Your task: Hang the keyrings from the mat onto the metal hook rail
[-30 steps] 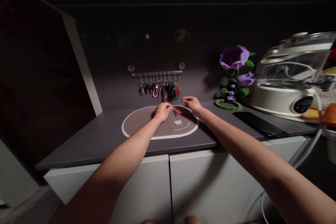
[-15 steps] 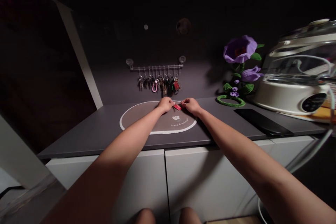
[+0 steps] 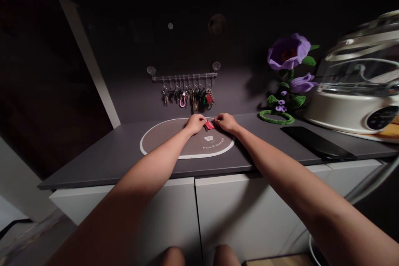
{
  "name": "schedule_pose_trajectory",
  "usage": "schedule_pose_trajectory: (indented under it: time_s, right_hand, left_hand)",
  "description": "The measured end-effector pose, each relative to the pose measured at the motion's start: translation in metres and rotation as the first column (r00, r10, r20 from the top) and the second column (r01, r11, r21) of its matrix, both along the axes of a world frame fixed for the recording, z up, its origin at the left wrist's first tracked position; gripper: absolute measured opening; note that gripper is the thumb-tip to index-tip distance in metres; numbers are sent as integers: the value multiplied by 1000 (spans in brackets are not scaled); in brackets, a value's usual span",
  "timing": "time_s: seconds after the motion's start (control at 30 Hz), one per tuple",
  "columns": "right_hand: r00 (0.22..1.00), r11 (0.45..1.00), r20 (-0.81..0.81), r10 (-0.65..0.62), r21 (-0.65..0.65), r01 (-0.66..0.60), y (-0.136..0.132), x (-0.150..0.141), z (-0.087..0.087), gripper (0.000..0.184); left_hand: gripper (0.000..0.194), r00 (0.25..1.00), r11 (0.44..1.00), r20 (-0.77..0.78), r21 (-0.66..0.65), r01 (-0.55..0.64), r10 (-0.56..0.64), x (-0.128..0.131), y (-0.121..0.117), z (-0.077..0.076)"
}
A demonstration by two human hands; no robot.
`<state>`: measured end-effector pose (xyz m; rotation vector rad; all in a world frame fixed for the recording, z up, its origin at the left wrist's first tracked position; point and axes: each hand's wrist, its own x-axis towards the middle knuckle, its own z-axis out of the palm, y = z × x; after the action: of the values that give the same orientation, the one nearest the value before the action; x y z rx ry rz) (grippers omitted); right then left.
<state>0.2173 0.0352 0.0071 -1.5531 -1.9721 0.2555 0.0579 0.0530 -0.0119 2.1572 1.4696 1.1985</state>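
Observation:
Over the far part of an oval brown mat with a white rim, my left hand pinches a small red tag by its left side. A small dark metal piece, seemingly a key, hangs below the tag. My right hand is closed, fingertips together, just right of the tag. Whatever sits in its fingertips, if anything, is too small to make out. Behind both hands, bunches of keys hang from a clear hook rail on the dark wall.
To the right stand purple fabric flowers with a green ring base. Beside them are a flat black object and a cream appliance with a clear body. White cabinet doors lie below the grey counter.
The red tag has turned a little and shows more of its face between my hands. Both hands stay nearly in place; the view has shifted slightly.

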Motion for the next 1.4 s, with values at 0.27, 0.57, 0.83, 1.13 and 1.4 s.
schedule_pose_trajectory:
  time_s: [0.27, 0.57, 0.83, 1.13, 1.4]
  right_hand:
    - [988, 994, -117, 104, 57, -98, 5, 1, -3, 13]
    - [743, 928, -588, 320, 39, -369, -3, -8, -2, 21]
    - [532, 898, -775, 341, 101, -428, -8, -10, 3, 27]
    - [497, 908, -805, 325, 119, -401, -10, -10, 5, 35]
    - [491, 887, -771, 405, 201, -417, -8, -7, 6, 37]
  left_hand:
    - [12, 906, 986, 409, -75, 148, -105, 2, -15, 11]
    - [16, 732, 962, 678, -153, 228, -66, 4, -19, 20]
    - [15, 565, 920, 825, -216, 326, -6, 6, -26, 30]
    - [10, 545, 909, 838, -200, 366, -35, 12, -32, 31]
    - [18, 628, 936, 772, -147, 321, -94, 15, -33, 30]
